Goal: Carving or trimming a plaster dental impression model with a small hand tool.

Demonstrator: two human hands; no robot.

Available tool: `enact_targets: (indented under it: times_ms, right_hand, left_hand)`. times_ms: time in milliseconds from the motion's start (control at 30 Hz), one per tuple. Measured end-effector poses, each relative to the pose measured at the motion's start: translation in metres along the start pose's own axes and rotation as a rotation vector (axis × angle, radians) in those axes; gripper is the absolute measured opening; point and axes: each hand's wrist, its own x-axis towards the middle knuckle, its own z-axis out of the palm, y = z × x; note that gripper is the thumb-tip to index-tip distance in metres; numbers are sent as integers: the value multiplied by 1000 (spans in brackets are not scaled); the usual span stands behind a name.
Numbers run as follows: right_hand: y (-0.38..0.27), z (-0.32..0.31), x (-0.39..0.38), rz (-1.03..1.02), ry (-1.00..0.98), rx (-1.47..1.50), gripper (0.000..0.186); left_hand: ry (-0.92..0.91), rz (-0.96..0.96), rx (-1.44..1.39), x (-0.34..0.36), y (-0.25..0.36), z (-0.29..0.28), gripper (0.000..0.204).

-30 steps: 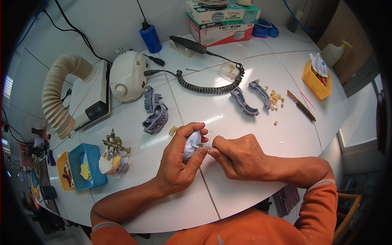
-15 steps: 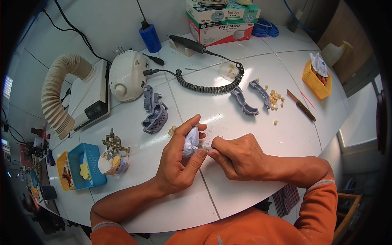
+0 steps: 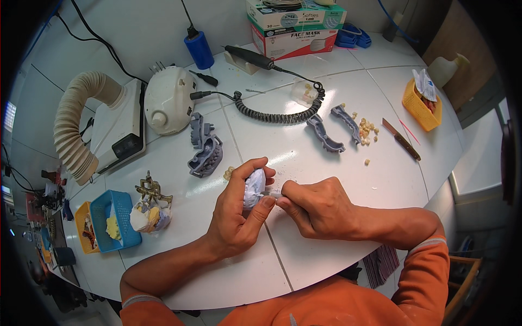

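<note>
Near the middle of the white bench, my left hand (image 3: 236,217) is wrapped round a pale lavender, plaster-like lump (image 3: 254,183). My right hand (image 3: 323,209) is closed on a small metal tool (image 3: 269,194), whose tip touches the lump beside my left thumb. Fine pale crumbs lie on the bench just past the hands. A small group of cream pieces (image 3: 229,173) lies behind my left hand. To the left stands a brass articulator (image 3: 147,187) with a cream, yellow and lavender cast (image 3: 144,217).
Around are grey moulds (image 3: 204,152) (image 3: 325,136), cream pieces (image 3: 367,127), a knife (image 3: 405,146), yellow baskets (image 3: 421,114) (image 3: 82,233), a blue basket (image 3: 122,239), a white machine (image 3: 166,100) with coiled-cord handpiece (image 3: 250,57), a hose unit (image 3: 84,119), stacked boxes (image 3: 293,35) and a blue cylinder (image 3: 200,51).
The fingers of my left hand and the lump have shifted slightly, first away from me, then a little back. My right hand stays almost in place with the tool.
</note>
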Motion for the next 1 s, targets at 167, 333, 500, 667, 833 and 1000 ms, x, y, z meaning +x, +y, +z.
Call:
enact_targets:
  times_ms: [167,333,500,667,833,1000]
  right_hand:
    - [1,1,0,9,3,-2,22]
    - [0,1,-1,21,8,2,22]
    - [1,-1,0,-3,-20,11,20]
    - [1,0,0,-4,-10,5,19]
    - [0,0,0,-1,7,7,20]
    - [0,1,-1,14,0,0,21]
  left_hand:
    - [7,-12,23,0,1,0,53]
    - [19,-11,12,-1,0,0,54]
    - [21,4,3,-2,0,1,59]
    - [10,-2,-1,-1,1,1,58]
    - [8,-5,21,0,2,1,53]
    - [23,3,41,0,2,1,50]
